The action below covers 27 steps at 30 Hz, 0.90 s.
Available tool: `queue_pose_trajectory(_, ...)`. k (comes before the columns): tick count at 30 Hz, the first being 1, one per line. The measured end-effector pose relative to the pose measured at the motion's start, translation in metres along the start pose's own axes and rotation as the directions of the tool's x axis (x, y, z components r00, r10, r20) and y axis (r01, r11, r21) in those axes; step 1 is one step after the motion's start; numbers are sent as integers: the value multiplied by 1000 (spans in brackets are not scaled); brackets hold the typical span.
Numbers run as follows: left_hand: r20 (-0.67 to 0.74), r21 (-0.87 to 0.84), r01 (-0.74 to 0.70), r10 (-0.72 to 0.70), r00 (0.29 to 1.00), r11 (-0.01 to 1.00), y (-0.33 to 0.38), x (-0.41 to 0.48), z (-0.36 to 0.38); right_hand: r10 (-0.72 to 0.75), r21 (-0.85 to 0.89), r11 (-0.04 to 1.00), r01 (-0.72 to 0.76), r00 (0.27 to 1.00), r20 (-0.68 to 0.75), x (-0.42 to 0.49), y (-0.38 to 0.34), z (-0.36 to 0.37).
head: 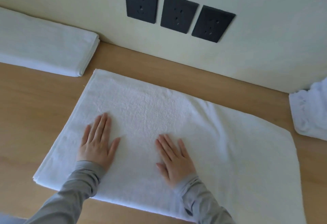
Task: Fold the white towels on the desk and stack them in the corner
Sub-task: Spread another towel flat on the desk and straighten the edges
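Observation:
A large white towel (203,135) lies folded flat in the middle of the wooden desk (26,117). My left hand (98,142) rests palm down on the towel's left part, fingers spread. Flat on the towel a little to the right of it lies my right hand (174,159), fingers apart as well. Neither hand grips anything. A neatly folded white towel (44,47) sits at the far left against the wall. A crumpled white towel (311,112) lies at the right edge of the view.
Behind the desk a pale wall (265,47) carries three black sockets (178,13). Bare wood shows to the left of the middle towel and along the front edge. Grey sleeves cover both forearms.

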<state>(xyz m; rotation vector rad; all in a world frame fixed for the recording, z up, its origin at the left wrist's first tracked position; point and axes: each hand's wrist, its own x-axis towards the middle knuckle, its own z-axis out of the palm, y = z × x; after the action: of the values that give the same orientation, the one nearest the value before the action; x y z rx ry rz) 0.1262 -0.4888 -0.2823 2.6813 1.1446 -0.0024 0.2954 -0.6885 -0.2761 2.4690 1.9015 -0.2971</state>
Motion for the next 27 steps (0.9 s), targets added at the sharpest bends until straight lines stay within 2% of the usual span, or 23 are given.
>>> queue_pose_trajectory(2,-13,-3,-6,6,1000,1000,1,1,1,192,-39,980,-193,981,-20,-15,60,-4)
queue_pose_trajectory(5,-13,-20,-8,8,1000,1000,4,1,0,449,-50,893,-448,893,21,-40,127,-15)
queue_pose_trajectory(7,-11,-41,2,-2,1000,999,5,1,-2,521,-54,853,-519,852,47,-46,142,-15)
queue_pose_trajectory(9,-24,-80,42,-44,999,996,15,3,-5,554,17,831,-555,831,44,-40,134,-16)
queue_pose_trajectory(11,-47,-122,60,-66,997,991,41,10,-9,507,112,856,-504,862,3,-26,111,-21)
queue_pose_trajectory(14,-69,-154,-77,67,995,985,110,28,-10,329,157,933,-323,944,-12,-3,77,-25)
queue_pose_trajectory(16,-45,-172,-166,160,986,971,161,39,-4,251,124,960,-252,968,27,10,66,-19)
queue_pose_trajectory(18,-15,-158,-197,197,980,968,200,51,9,204,44,977,-209,974,96,18,68,-13)
queue_pose_trajectory(20,12,-129,-181,184,983,975,218,61,25,157,-29,987,-156,984,81,22,78,-13)
queue_pose_trajectory(23,3,-66,-158,158,987,985,217,65,38,64,-11,998,-63,997,44,18,105,-13)
queue_pose_trajectory(27,-43,-49,-157,155,987,986,215,61,45,195,-23,980,-195,981,-13,-7,174,-13)
